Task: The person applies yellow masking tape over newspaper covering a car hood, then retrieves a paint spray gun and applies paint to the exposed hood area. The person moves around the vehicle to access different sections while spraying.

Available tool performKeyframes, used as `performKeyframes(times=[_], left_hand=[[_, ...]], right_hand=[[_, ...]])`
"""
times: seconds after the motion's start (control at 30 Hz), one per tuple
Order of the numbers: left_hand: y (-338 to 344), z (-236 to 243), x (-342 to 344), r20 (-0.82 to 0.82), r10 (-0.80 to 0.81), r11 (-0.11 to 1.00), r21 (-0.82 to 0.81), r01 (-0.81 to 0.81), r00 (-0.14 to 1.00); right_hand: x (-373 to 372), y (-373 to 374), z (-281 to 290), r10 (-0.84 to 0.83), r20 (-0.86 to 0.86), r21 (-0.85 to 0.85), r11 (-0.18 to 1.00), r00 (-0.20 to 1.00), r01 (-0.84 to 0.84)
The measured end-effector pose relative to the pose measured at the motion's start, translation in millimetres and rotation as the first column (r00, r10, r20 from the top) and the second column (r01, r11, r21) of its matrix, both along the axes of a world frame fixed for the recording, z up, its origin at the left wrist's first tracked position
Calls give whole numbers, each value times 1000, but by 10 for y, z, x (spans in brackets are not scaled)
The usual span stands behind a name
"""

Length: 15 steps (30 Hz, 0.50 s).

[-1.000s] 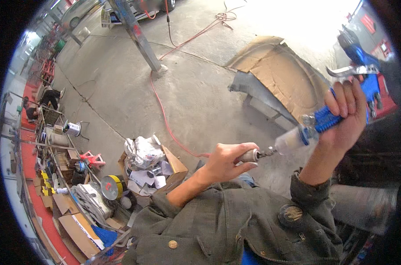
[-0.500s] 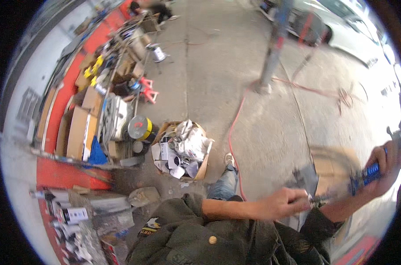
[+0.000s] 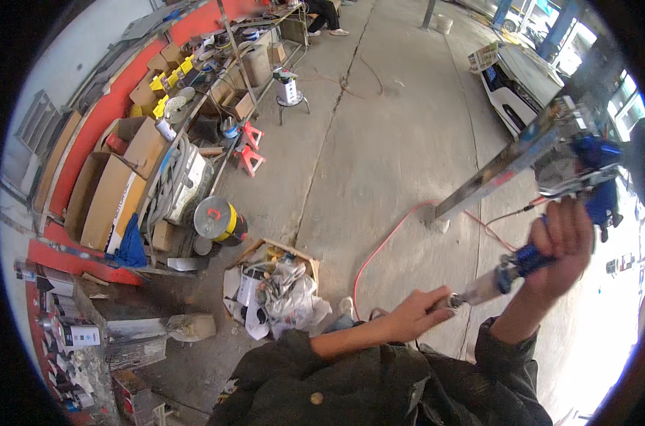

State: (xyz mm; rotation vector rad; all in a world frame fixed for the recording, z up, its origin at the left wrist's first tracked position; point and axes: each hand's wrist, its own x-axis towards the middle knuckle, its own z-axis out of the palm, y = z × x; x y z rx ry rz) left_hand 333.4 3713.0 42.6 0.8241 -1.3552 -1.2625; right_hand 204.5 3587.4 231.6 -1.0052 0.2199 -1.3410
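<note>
While cardboard boxes (image 3: 113, 188) and a cluttered shelf rack (image 3: 194, 92) line the red wall at far left, a round tin (image 3: 219, 220) stands on the concrete floor (image 3: 379, 142) just beside them. Near centre, an open carton of crumpled paper (image 3: 276, 287) sits on the floor. Left hand (image 3: 418, 314), fingers pinched narrowly, grips the metal fitting at the base of the blue spray gun (image 3: 550, 234). Right hand (image 3: 560, 245) is wrapped around the gun's handle, raised at right. An orange hose (image 3: 386, 245) lies across the floor below.
</note>
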Motion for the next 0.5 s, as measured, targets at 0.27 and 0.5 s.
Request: performKeyframes(times=[0.27,0.5], left_hand=[[-1514,-721,1507,471,502,852,-123,-509,725],[-2788,-1419,3382,667,532,632,97,-769,522]], right_hand=[[1069,-1925,-956,-102,-105,177,977,989,120],[1378,-4098,-2273,-278,-547,97,916,790,390]])
